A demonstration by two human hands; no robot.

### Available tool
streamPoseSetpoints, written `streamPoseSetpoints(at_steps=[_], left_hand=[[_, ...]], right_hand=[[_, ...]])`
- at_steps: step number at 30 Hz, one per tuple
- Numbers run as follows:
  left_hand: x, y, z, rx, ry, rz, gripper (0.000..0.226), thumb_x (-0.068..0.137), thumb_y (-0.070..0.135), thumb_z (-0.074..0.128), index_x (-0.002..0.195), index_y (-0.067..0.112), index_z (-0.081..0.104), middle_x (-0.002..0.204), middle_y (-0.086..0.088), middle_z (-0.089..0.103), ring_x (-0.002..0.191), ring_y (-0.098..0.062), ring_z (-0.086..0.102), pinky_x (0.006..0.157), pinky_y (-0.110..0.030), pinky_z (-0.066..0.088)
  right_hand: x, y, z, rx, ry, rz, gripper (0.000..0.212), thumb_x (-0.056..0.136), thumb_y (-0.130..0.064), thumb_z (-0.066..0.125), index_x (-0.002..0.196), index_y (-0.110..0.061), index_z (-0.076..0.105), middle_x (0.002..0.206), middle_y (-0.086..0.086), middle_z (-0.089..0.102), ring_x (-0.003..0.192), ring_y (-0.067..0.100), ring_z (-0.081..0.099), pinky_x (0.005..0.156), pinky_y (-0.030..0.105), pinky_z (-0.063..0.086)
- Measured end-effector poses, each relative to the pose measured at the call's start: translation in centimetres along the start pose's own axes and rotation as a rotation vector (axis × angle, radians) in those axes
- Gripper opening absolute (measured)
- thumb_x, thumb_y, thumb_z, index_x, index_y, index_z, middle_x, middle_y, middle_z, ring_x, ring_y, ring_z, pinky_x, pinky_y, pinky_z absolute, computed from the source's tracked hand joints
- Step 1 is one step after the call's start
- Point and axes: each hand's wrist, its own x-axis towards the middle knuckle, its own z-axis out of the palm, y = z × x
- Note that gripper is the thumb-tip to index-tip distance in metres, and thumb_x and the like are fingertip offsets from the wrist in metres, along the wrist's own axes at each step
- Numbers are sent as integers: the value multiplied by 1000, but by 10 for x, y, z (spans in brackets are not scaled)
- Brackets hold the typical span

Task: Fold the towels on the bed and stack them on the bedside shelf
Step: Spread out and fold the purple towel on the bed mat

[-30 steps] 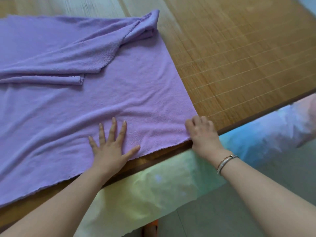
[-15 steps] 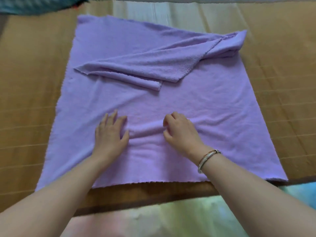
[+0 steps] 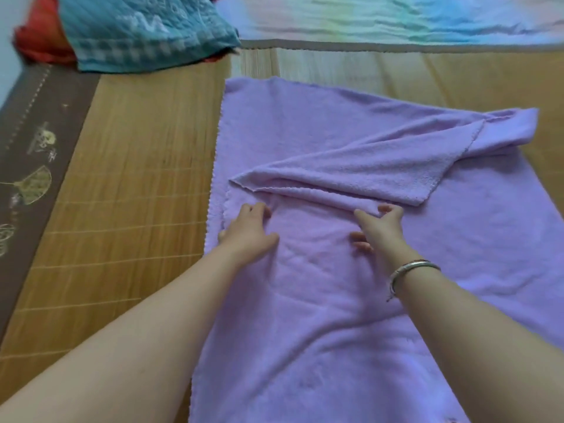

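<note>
A purple towel (image 3: 320, 315) lies spread on the bamboo mat (image 3: 131, 184) of the bed. Its far right corner is folded back over the middle as a loose flap (image 3: 366, 166). My left hand (image 3: 247, 232) rests on the towel near its left edge, fingers curled into the cloth just under the flap's tip. My right hand (image 3: 380, 228), with a silver bracelet at the wrist, pinches the rolled fold under the flap between thumb and fingers. Both forearms stretch over the near part of the towel.
A blue towel (image 3: 146, 29) lies crumpled at the far left corner on top of a red cloth (image 3: 39, 41). A pastel sheet (image 3: 396, 19) runs along the far side. The mat's brown printed border (image 3: 36, 148) runs down the left.
My view has swung left and forward. Both hands slid from the towel's near part up to the folded flap, and their fingers have closed on the cloth there.
</note>
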Motion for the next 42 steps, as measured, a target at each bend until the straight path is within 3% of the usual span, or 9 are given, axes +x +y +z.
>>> streamPoseSetpoints(at_steps=[3, 8, 14, 18, 22, 27, 30, 39, 42], left_hand=[[19, -1, -11, -2, -127, 40, 36, 75, 42, 57, 103, 25, 44, 118, -6, 48, 105, -27, 54, 96, -44, 44], [29, 1, -25, 21, -252, 64, 24, 85, 35, 58, 98, 21, 43, 97, 0, 50, 84, -22, 52, 79, -35, 46], [46, 11, -67, -310, 247, 30, 8, 84, 20, 54, 80, 22, 47, 80, 5, 59, 76, -21, 57, 69, -35, 47], [111, -7, -126, -617, 327, -45, 12, 91, 6, 49, 90, 15, 58, 91, 1, 60, 83, -17, 54, 68, -18, 43], [177, -34, -170, -688, 331, -79, 19, 95, 6, 46, 100, 10, 64, 84, 4, 57, 65, -8, 45, 49, -5, 34], [241, -42, -176, -666, 220, -124, 18, 92, 27, 57, 103, 18, 68, 109, 0, 63, 103, -15, 53, 77, -6, 40], [263, -41, -166, -643, 233, -160, 24, 71, 55, 63, 85, 37, 67, 109, 7, 63, 116, -19, 49, 107, -32, 37], [309, -22, -163, -788, 261, -166, 32, 69, 52, 75, 92, 30, 73, 113, -1, 62, 102, -9, 45, 85, -7, 27], [316, -22, -163, -938, 347, -120, 30, 55, 50, 76, 82, 37, 75, 96, 4, 71, 109, -23, 59, 101, -36, 44]], right_hand=[[10, -5, 2, -129, -82, 38, 33, 89, -24, 59, 110, -24, 34, 92, 10, 56, 57, 21, 54, 45, 25, 46], [14, -30, 7, -910, -56, -439, 9, 85, -19, 56, 85, -17, 47, 85, 12, 62, 84, 32, 58, 72, 38, 46], [17, -108, 83, -475, -289, -821, 8, 82, -13, 50, 85, -16, 43, 76, -11, 42, 74, 12, 41, 69, 22, 36], [57, -164, 172, -352, -400, -812, 12, 86, -5, 50, 88, -16, 45, 81, -9, 43, 76, 10, 41, 69, 11, 33], [102, -198, 252, -396, -446, -878, 12, 84, -2, 51, 88, -14, 47, 82, -5, 46, 81, 16, 43, 76, 26, 39], [158, -197, 290, -695, -510, -785, 35, 75, -17, 45, 107, -17, 58, 103, 9, 56, 94, 30, 54, 88, 41, 44], [174, -196, 294, -550, -418, -751, 23, 82, -15, 50, 104, -20, 56, 104, 9, 59, 95, 28, 55, 87, 46, 46], [206, -200, 304, -863, -323, -919, 12, 84, -30, 60, 95, -23, 58, 103, -1, 57, 106, 25, 44, 81, 33, 30], [207, -200, 300, -626, -340, -884, 11, 81, -21, 63, 88, -24, 55, 81, -10, 56, 90, 23, 54, 76, 39, 42]])
